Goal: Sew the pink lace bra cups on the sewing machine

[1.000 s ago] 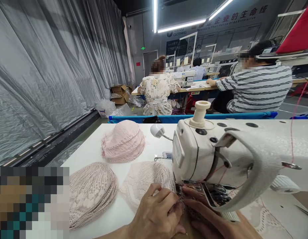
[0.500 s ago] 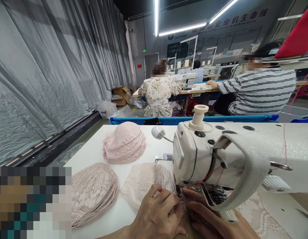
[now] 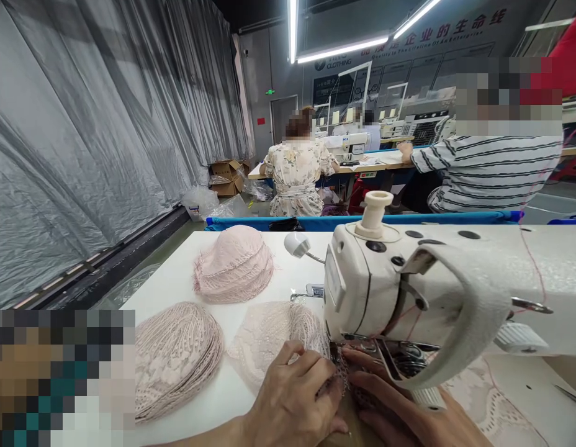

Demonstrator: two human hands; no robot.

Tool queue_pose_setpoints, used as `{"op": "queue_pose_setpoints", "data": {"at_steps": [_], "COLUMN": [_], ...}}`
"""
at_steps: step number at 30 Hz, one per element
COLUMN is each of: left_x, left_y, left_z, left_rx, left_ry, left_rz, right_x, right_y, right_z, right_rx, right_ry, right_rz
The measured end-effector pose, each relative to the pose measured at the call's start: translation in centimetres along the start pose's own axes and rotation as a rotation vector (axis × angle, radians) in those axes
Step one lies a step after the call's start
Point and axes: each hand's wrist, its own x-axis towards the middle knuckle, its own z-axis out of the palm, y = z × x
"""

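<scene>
Both hands are at the needle area of a white sewing machine (image 3: 353,279). My left hand (image 3: 292,391) has its fingers curled down on a lace piece (image 3: 309,326), left of the presser foot. Under the machine head, my right hand (image 3: 400,397) holds the edge of the same lace, its fingers long and close together. The machine's arm and guard partly cover that hand. Needle and stitch line are hidden. Left of my hands lies a stack of beige lace cups (image 3: 179,363), with a pink stack of cups (image 3: 234,264) behind it.
Lace fabric (image 3: 493,397) spreads right of the machine, near a pointed metal tool (image 3: 570,397). A knee-lever-like white lamp head (image 3: 297,244) sticks out behind. Beyond the blue table edge (image 3: 409,220), a person in floral clothes (image 3: 297,174) and one in stripes (image 3: 497,174) sit at machines.
The view has shifted slightly, and the pink thread over the machine hangs differently. Both hands stay on the lace with almost the same pose.
</scene>
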Motion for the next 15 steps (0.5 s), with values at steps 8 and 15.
{"op": "queue_pose_setpoints", "data": {"at_steps": [8, 15], "left_x": [0.12, 0.19], "left_y": [0.24, 0.31], "left_z": [-0.30, -0.27], "left_rx": [0.010, 0.005], "left_ry": [-0.059, 0.003], "left_rz": [-0.012, -0.005], "right_x": [0.30, 0.09], "right_y": [-0.15, -0.16], "right_z": [-0.15, 0.07], "right_rx": [0.085, 0.053], "right_ry": [0.041, 0.024], "right_rz": [0.028, 0.008]}}
